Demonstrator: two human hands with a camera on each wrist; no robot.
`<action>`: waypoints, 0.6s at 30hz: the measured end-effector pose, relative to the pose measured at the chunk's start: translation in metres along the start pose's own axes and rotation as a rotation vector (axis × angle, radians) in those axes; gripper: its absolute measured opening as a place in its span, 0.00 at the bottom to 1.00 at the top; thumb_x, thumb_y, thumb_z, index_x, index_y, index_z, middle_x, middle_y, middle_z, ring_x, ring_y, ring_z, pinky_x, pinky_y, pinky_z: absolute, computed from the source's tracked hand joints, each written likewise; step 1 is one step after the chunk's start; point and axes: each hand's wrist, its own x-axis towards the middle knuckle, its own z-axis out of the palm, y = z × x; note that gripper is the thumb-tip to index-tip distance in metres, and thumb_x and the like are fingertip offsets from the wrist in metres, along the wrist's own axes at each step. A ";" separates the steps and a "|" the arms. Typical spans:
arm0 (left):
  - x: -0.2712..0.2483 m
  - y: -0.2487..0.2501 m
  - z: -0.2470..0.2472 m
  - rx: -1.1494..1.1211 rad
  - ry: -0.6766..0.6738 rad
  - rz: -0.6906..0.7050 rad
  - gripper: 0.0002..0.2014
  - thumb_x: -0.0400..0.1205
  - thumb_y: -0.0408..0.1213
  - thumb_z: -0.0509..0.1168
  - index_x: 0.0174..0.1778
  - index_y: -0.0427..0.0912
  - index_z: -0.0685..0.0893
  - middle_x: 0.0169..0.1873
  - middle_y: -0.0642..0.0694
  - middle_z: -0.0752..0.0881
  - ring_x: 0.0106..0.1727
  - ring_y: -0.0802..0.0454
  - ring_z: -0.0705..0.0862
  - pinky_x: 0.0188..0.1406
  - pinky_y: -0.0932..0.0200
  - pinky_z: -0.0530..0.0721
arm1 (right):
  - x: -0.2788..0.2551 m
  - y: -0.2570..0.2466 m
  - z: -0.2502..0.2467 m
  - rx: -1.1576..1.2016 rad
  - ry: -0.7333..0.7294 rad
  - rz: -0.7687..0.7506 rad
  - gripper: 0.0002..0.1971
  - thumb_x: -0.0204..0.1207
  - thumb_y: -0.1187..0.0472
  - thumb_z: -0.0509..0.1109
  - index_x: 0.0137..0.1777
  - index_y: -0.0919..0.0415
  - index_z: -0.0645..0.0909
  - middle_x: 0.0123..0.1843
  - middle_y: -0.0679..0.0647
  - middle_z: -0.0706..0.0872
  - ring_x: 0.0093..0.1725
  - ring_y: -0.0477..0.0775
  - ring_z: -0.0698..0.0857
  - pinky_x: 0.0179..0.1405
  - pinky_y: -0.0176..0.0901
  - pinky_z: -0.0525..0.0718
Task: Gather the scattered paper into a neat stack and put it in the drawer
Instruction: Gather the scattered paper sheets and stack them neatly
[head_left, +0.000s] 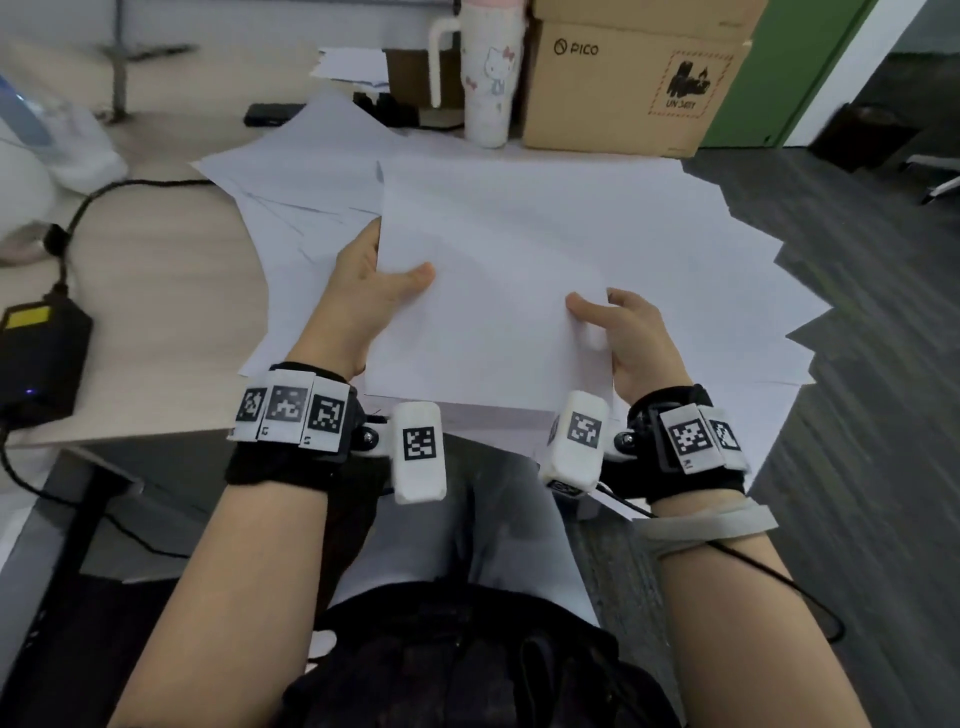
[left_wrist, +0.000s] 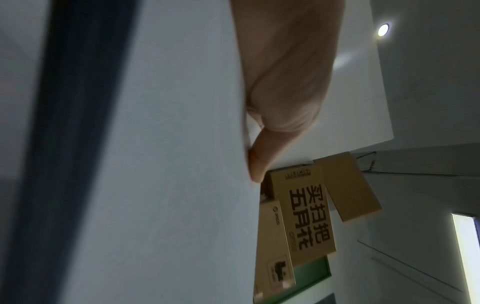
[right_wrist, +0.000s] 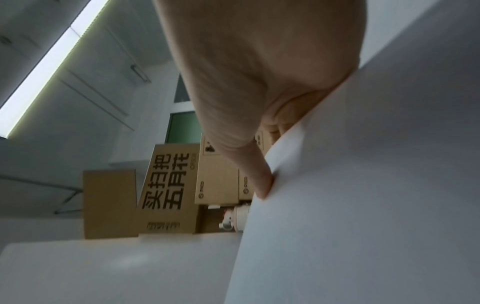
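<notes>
Both hands hold a bundle of white sheets (head_left: 493, 291) over the desk's near edge. My left hand (head_left: 382, 286) grips its left side, thumb on top, fingers hidden beneath. My right hand (head_left: 613, 322) pinches its lower right corner, thumb on top, fingers curled round the edge. More white paper (head_left: 727, 270) lies fanned out under the bundle, overhanging the desk to the right, and further sheets (head_left: 311, 176) spread to the back left. The left wrist view shows my thumb (left_wrist: 259, 164) pressed on paper (left_wrist: 168, 164). In the right wrist view a thumb (right_wrist: 262, 185) bends a sheet (right_wrist: 363, 185). No drawer is in view.
A black power adapter (head_left: 41, 358) with its cable sits at the desk's (head_left: 156, 291) left edge. A white tumbler (head_left: 491, 78) and a cardboard box (head_left: 623, 83) stand at the back. Grey carpet (head_left: 883, 415) lies to the right, and my lap is below the desk edge.
</notes>
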 end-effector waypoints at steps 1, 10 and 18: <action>-0.002 -0.001 -0.010 0.004 0.029 -0.011 0.18 0.81 0.23 0.64 0.65 0.42 0.77 0.54 0.48 0.88 0.54 0.51 0.88 0.59 0.50 0.86 | -0.003 -0.001 0.011 -0.008 0.000 -0.019 0.22 0.72 0.62 0.77 0.63 0.64 0.74 0.58 0.58 0.87 0.56 0.58 0.87 0.57 0.55 0.86; -0.022 -0.001 -0.101 -0.017 0.254 -0.047 0.22 0.81 0.22 0.64 0.72 0.38 0.74 0.57 0.46 0.86 0.56 0.49 0.87 0.56 0.52 0.86 | -0.016 -0.007 0.107 -0.010 -0.153 -0.183 0.16 0.73 0.71 0.73 0.54 0.60 0.71 0.52 0.55 0.86 0.49 0.57 0.87 0.56 0.58 0.85; -0.033 -0.006 -0.171 0.055 0.435 -0.127 0.23 0.80 0.22 0.66 0.70 0.40 0.75 0.60 0.46 0.85 0.58 0.50 0.84 0.55 0.57 0.85 | -0.021 0.008 0.185 -0.060 -0.268 -0.207 0.20 0.69 0.69 0.77 0.53 0.58 0.70 0.56 0.60 0.84 0.54 0.60 0.86 0.54 0.55 0.85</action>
